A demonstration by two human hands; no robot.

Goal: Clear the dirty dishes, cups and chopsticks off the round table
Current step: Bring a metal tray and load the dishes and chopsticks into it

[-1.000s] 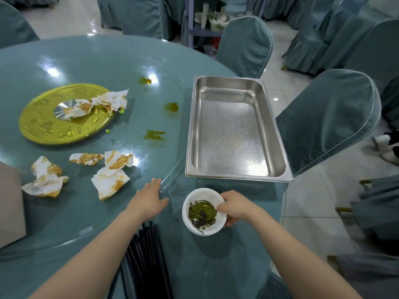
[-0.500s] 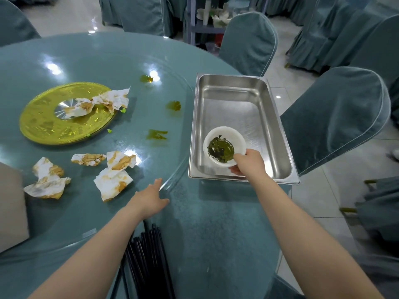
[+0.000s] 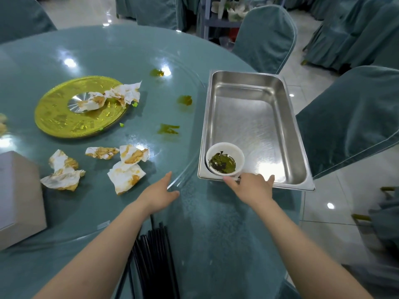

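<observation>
Right hand grip now spread, off the cup, which sits in the tray's near-left corner.

Cup sits in the tray's near-left corner; plate and crumpled napkins off left, chopsticks nearest.
</observation>
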